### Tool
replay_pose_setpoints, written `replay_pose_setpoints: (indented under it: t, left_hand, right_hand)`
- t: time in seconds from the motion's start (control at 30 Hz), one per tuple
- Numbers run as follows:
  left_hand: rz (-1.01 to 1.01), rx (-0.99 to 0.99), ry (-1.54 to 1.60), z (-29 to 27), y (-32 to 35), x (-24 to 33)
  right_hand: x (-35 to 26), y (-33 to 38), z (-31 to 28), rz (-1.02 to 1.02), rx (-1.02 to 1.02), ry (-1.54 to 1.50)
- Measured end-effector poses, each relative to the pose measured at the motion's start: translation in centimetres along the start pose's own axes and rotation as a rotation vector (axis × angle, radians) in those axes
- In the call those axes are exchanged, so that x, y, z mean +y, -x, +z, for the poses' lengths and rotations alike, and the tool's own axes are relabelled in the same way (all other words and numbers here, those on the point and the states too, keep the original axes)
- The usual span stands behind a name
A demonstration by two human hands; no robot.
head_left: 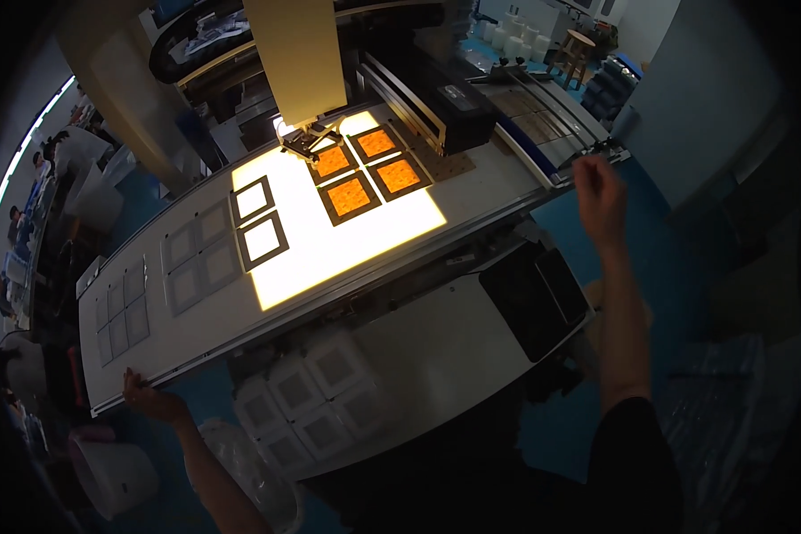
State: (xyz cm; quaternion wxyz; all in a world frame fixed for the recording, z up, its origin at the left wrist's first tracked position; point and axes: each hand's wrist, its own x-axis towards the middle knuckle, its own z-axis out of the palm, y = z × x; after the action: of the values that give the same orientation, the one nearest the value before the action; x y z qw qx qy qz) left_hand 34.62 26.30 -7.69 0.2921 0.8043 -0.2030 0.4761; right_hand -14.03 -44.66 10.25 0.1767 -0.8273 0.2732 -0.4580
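Your left hand (147, 398) grips the long white table's (196, 320) near edge; your right hand (599, 198) (fingers curled shut, holding nothing visible) hovers beside 4 orange square panels (365, 169).

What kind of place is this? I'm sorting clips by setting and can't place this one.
Probably a factory inspection line: a long white conveyor table with a backlit panel, square framed pieces glowing orange under a machine head, and stacked white trays below.

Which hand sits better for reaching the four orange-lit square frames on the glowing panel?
Probably the right hand: it hovers raised beside the panel's far end, nearer the four orange-lit square frames. The left hand grips the long white table's near edge, farther away.
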Motion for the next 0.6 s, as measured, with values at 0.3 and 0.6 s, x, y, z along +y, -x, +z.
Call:
replay_pose_setpoints:
  t: [0.3, 0.6]
  left_hand:
    - [0.038, -0.320, 0.184, -6.7, -2.6, 8.8]
    - [0.070, -0.500, 0.173, -8.5, -6.5, 11.8]
  right_hand:
    - [28.4, -18.3, 0.1, 0.085, -0.048, 0.528]
    - [40.1, -18.8, 0.4, 0.251, -0.292, 0.713]
